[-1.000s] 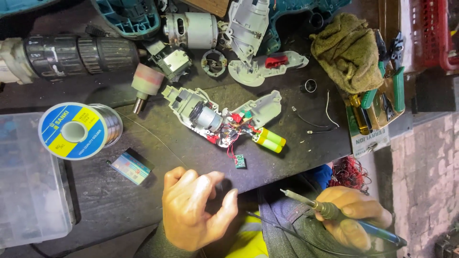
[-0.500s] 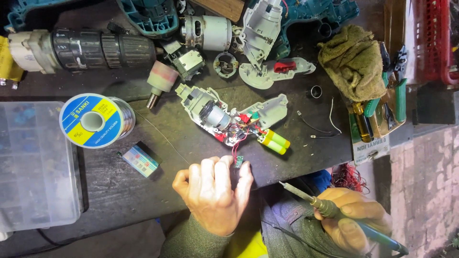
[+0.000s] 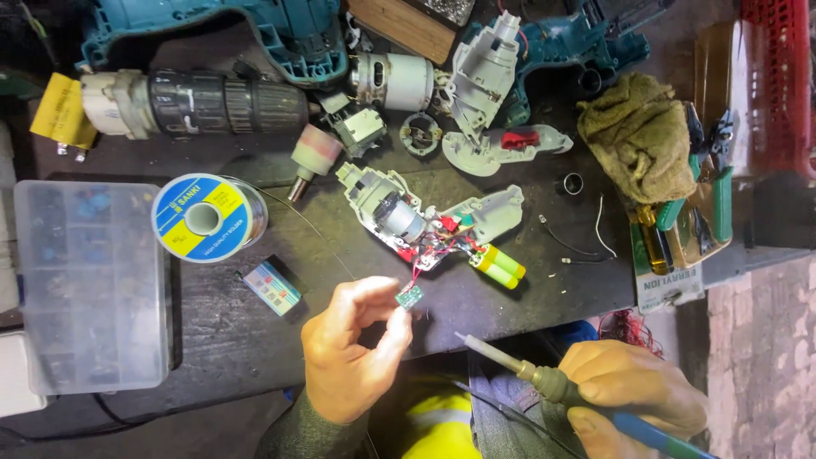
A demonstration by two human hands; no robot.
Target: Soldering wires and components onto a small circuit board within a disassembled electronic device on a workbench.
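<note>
1. Left hand point(image 3: 350, 348): fingers pinch a small green board point(image 3: 410, 297) by its edges, just above the table point(image 3: 212, 340) edge.
2. Board stays wired by thin red leads to the opened tool point(image 3: 408, 221); it looks light, stiff and fragile, so an edge hold suits it.
3. Right hand point(image 3: 633, 391): fingers closed around a soldering iron point(image 3: 510, 361), tip near the board, not touching.

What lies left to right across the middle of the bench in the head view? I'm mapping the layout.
Clear plastic organiser box → solder spool → small striped box → opened grey motor housing → yellow-green battery cells → metal ring.
</note>
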